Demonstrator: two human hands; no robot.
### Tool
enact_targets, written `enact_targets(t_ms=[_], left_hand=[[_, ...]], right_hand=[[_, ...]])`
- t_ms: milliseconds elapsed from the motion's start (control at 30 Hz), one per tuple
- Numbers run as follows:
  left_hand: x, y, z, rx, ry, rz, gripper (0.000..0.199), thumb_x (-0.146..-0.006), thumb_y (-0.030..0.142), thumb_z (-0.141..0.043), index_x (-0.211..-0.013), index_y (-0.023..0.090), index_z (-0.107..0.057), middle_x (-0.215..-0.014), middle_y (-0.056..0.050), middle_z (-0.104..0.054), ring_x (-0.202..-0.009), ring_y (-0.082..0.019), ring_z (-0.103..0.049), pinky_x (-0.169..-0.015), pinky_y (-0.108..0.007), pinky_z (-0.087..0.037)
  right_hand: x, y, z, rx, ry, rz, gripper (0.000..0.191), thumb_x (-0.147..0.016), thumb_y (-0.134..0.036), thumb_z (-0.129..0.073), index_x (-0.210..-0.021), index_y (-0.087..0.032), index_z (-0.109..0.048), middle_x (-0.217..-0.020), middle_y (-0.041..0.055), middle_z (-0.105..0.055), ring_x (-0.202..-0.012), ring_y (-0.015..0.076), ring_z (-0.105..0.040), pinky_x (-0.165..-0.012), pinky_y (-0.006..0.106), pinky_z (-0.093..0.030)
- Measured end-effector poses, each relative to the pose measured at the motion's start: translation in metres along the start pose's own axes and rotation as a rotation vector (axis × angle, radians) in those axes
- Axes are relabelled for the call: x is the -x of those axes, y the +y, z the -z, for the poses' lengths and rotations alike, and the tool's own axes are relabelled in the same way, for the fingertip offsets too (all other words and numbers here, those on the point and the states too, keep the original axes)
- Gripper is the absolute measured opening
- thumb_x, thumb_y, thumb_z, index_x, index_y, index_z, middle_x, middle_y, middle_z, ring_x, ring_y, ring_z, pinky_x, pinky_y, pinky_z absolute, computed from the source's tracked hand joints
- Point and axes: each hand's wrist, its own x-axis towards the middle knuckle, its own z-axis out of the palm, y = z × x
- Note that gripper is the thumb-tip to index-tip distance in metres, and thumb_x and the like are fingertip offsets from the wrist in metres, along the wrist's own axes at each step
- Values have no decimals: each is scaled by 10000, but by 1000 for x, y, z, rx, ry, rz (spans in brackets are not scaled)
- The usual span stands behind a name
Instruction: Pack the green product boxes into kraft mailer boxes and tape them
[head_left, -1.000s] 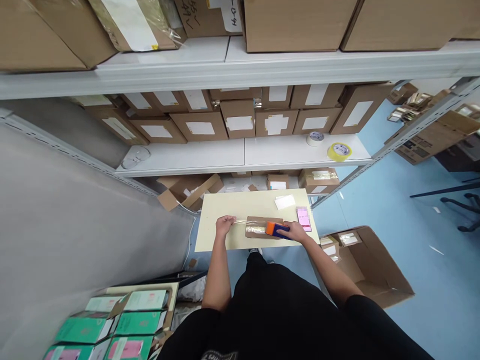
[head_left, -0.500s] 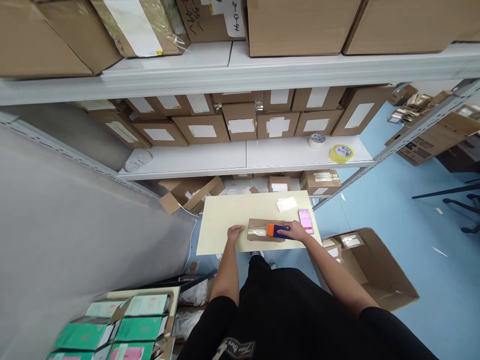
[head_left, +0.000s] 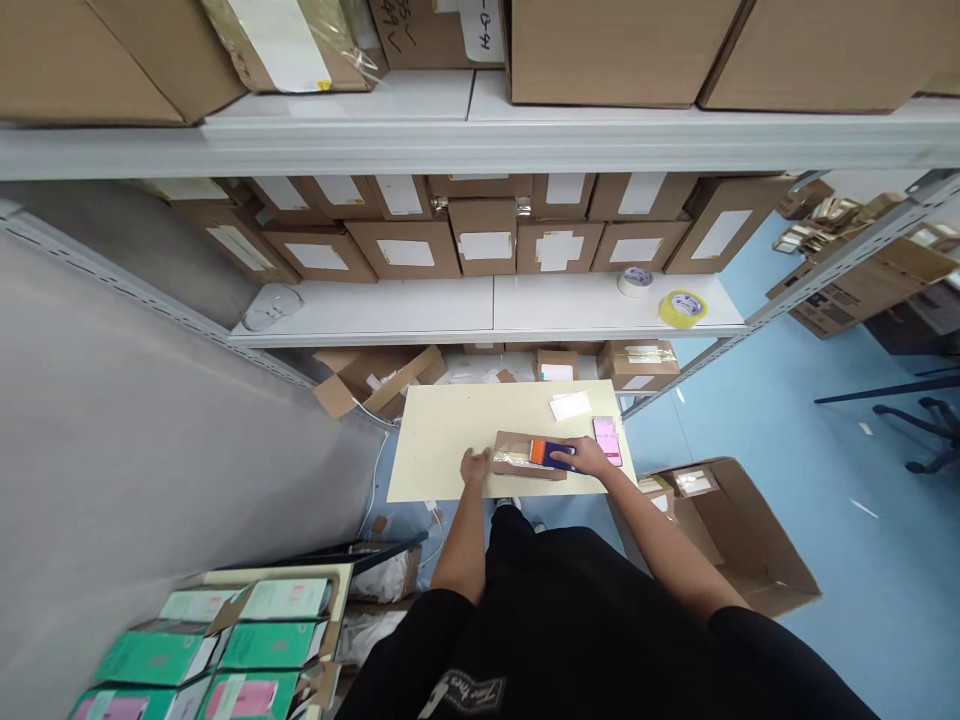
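Right hand (head_left: 583, 456) gripping tape dispenser (head_left: 546, 453), left hand (head_left: 474, 466) beside carton (head_left: 516, 462)

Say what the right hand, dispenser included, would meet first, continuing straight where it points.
Probably the left hand, by the left end of the cardboard box; depth is unclear, so the dispenser might catch the box first.

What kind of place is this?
Probably a packing room: cardboard boxes line the shelf, a yellow tape roll sits there, and the right hand holds a tape dispenser at a small box.
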Motion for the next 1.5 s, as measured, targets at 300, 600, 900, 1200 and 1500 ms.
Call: enact_targets(t_ms=[300,600,900,1200,1500], left_hand=[[12,24,-22,-17,-85,-71,612,-944,671,-453,-1288,217,-676,-1303,-116,-734,-1227,-268,-656,-1039,-363,-459],[17,25,-46,-104,-83,-57,672,-946,711,-398,-1356,225,-617,-1357,-148,-694,-1271,-320,-621,-1053,-410,-437],[4,20,-30,-142,-100,-80,616,-998,662,-359,-1271,215,-682,-1346,-112,-713,-1295,-270,-627,-1070,-344,-455],[-8,36,40,-214,158,70,554,-998,549,-497,-1362,154,-627,-1406,-177,-665,-1364,-329,-582,-1118,-414,-460],[17,52,45,-142,60,4,789,-969,693,-463,-1529,138,-490,-1556,-167,-526,-1447,-329,-502,-1183,-406,-398]], right_hand=[[-14,-10,-3,132,-64,-111,577,-851,-774,-613,-922,-248,-837,-880,120,-799,-799,273,-722,-641,305,-452],[21,43,42,275,-55,-304,638,-773,-817,-655,-756,-190,-769,-823,170,-766,-730,271,-698,-571,310,-408],[51,69,72,274,-84,-461,550,-809,-725,-688,-769,-180,-751,-878,164,-768,-779,258,-699,-587,295,-405],[-14,-65,32,212,-71,-286,637,-850,-806,-588,-838,-194,-764,-943,110,-786,-894,239,-720,-636,263,-407],[-38,-141,2,233,-38,-255,558,-872,-697,-635,-1005,-174,-774,-1096,158,-783,-1030,286,-735,-760,294,-499]])
